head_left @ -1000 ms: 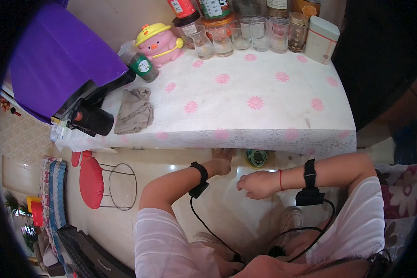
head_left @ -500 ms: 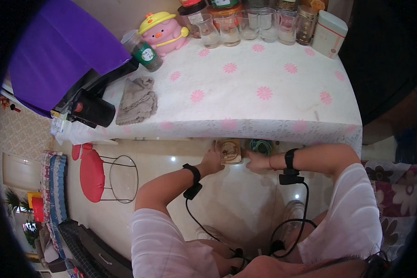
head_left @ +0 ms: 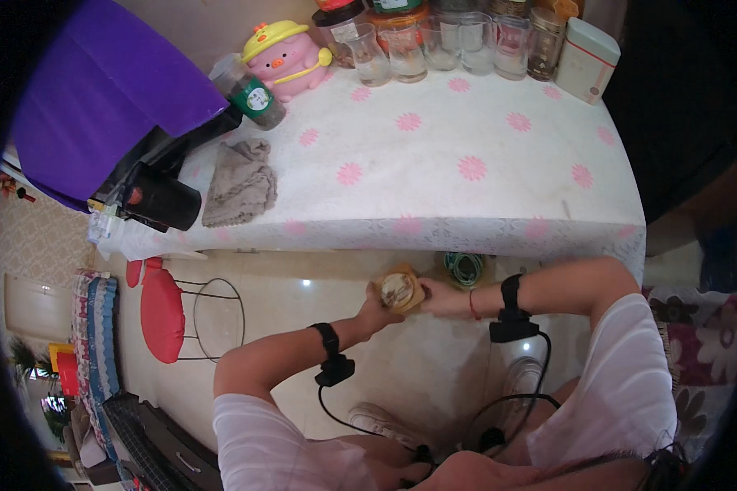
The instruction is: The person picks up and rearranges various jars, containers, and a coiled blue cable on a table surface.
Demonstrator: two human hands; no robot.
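Observation:
Below the table's front edge, a small tan, squarish, wood-coloured block (head_left: 399,290) is held between my two hands. A round pale patch with brown markings shows on its face. My left hand (head_left: 374,313) grips it from the left and beneath. My right hand (head_left: 440,296) closes on its right side with the fingertips. Just beyond my right hand lies a coil of green cord or cable (head_left: 464,268), partly under the table edge. What the block is exactly, I cannot tell.
The table (head_left: 418,176) has a white cloth with pink flowers. On it are a grey cloth (head_left: 242,182), a black cup (head_left: 164,196), a jar (head_left: 258,98), a pink pig figure (head_left: 291,61), several glasses (head_left: 405,56) and a white tin (head_left: 588,61). A red stool (head_left: 162,315) stands left.
The block has come up from near the floor toward me and is now tilted and turned. Both hands have closed on it; before, they were on either side, the right one apart from it.

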